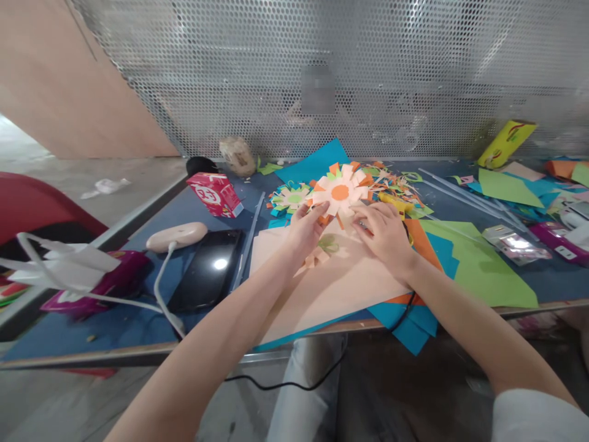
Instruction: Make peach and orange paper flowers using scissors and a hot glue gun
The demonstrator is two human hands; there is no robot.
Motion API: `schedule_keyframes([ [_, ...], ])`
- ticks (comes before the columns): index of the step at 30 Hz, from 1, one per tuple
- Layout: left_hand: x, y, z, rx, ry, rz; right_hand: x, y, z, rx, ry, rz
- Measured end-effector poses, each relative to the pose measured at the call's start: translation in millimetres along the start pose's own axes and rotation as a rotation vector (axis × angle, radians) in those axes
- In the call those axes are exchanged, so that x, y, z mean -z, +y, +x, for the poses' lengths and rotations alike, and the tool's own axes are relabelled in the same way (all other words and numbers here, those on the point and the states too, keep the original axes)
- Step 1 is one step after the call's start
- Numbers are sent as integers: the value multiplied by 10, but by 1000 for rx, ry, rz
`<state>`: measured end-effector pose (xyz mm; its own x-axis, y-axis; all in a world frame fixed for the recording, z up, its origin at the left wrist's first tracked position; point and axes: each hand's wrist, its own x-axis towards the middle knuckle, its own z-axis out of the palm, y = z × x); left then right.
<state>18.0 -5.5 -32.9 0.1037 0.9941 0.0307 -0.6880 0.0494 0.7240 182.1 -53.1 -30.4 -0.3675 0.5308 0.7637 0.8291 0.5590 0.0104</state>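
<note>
The peach paper flower (340,192) with the orange centre is between my two hands, above the near middle of the worktop (161,301), its face turned up toward me and orange petals showing behind the peach ones. My left hand (307,224) is nearly closed, thumb and fingers pinching the petals at the lower left edge. My right hand (381,232) is narrow, its bent fingertips at the lower right petals; I cannot tell whether they grip or only touch. Just beyond my left fingers lies a smaller paper flower (294,197) with a green centre, and to the right of the big one spreads a heap of paper snippets (391,183) with a yellow object (396,203) among them, too covered to name. Under my wrists is a large peach sheet (322,294), bearing a fringed peach strip (314,259) and a green paper piece (328,243). Blue sheets (411,328) and an orange sheet (422,247) stick out from beneath it, and a light green sheet (488,270) lies to the right. Farther left are a black smartphone (207,270), a white oval device (177,237) with its cable, and a red box (214,194). A clear plastic case (516,244) lies past the green sheet, and a yellow packet (506,144) leans near the perforated metal panel (391,80) at the back.
</note>
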Motion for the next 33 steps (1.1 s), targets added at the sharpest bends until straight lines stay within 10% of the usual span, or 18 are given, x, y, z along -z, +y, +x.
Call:
schedule_keyframes([
  [11,8,-3,27,-30,0,-7,19,-52,29,-507,-30,312],
  [33,125,34,167,-206,129,48,66,67,107,-658,137,639],
])
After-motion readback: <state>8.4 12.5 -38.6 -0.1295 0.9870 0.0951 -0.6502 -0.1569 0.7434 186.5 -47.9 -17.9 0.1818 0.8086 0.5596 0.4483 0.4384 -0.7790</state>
